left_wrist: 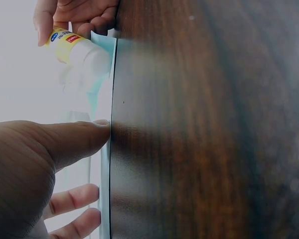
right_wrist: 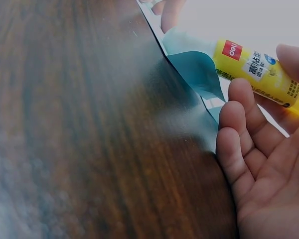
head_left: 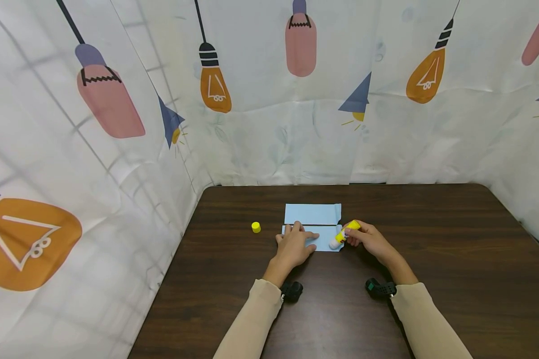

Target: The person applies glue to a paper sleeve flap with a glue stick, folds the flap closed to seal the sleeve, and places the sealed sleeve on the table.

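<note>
Glue stick, yellow with a white end, is pinched at its yellow end between the thumb and fingers of the right hand. It slants down to the left, its white end at the right end of the near paper; whether it touches is hard to tell. The left hand has its fingers spread and rests on that paper, gripping nothing. Both papers are pale blue; the right wrist view shows a flap bent up at the right end of the near one. The far paper lies just beyond it. A yellow cap stands to the left, apart from the papers. All lie on a dark brown worktop. Beige sleeves cover the arms, with a black device at each wrist. White cloth printed with lamps hangs behind and to the left.
</note>
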`<state>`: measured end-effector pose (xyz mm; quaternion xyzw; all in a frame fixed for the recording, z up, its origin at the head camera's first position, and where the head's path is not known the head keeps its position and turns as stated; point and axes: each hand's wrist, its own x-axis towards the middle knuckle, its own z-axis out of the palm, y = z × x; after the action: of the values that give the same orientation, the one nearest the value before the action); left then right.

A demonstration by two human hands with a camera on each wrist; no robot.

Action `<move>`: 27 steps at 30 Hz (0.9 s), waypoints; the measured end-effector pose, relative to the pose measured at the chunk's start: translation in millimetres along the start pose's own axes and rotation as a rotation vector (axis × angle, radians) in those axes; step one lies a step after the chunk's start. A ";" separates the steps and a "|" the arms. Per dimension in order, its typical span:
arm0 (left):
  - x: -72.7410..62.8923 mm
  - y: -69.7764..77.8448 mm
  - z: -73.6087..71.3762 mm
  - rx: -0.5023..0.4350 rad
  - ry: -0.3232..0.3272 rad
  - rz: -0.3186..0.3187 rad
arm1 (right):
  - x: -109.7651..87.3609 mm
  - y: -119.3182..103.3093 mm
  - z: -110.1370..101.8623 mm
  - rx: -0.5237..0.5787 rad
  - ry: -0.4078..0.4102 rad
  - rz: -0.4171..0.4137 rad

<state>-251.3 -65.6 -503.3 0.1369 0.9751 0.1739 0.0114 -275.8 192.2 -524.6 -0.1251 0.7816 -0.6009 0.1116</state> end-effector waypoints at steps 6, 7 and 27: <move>-0.5 -0.3 0.3 0.003 0.002 0.003 | 0.2 0.6 -0.4 -0.001 -0.003 -0.002; -0.4 -0.3 0.3 0.003 0.002 0.003 | 0.4 0.9 -0.5 -0.001 -0.004 -0.001; 0.0 -0.1 0.2 0.018 0.005 0.004 | -1.3 -1.5 -0.9 -0.006 -0.002 0.022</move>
<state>-251.3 -65.6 -503.6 0.1387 0.9764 0.1656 0.0074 -274.7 193.1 -522.9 -0.1173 0.7846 -0.5972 0.1187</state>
